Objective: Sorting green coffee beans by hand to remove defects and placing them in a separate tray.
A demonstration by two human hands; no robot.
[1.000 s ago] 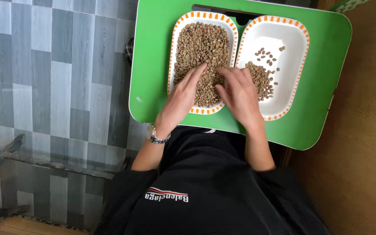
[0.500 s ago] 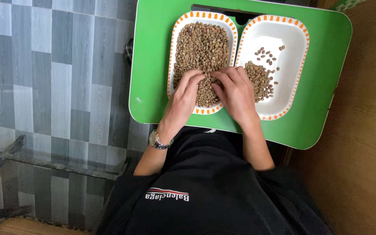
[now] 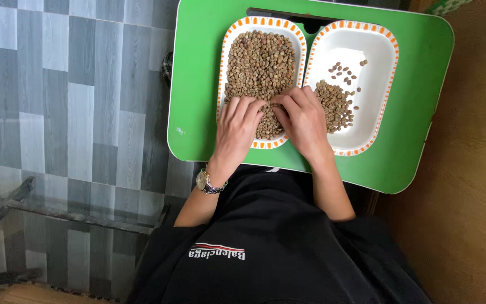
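Green surface: a green lap tray [image 3: 417, 84] with rounded corners fills the upper middle of the frame and carries both dishes side by side, their rims touching or nearly so.
Dishes: two white oblong dishes with orange-dashed rims. The left dish [image 3: 229, 45] sits at upper centre; the right dish [image 3: 378, 107] lies just to its right.
Beans: the pale brown beans [image 3: 261, 56] cover the left dish almost to the rim. A small heap [image 3: 336, 104] lies at the near left of the right dish, with about a dozen loose beans [image 3: 344, 70] scattered above it; the heaps themselves are too many to count.
Left hand: the left hand [image 3: 237, 126] lies palm down on the near end of the left dish, fingers curled into the beans. It closes on nothing that shows.
Right hand: the right hand [image 3: 305, 121] straddles the two rims, its fingertips drawn together on the beans by the left hand's fingers. Whether it pinches a bean I cannot tell.
Step in hand: judged from this, sorting, with beans picked over in the full dish and chosen ones gathered in the right dish.
Next move calls for: a fine pinch on single beans, then a short carry right over the rims without spilling.
Also counted: one wristwatch [image 3: 208, 182] on the left wrist, one black garment [image 3: 265, 242] at lower centre, grey plank floor [image 3: 57, 84] at left.
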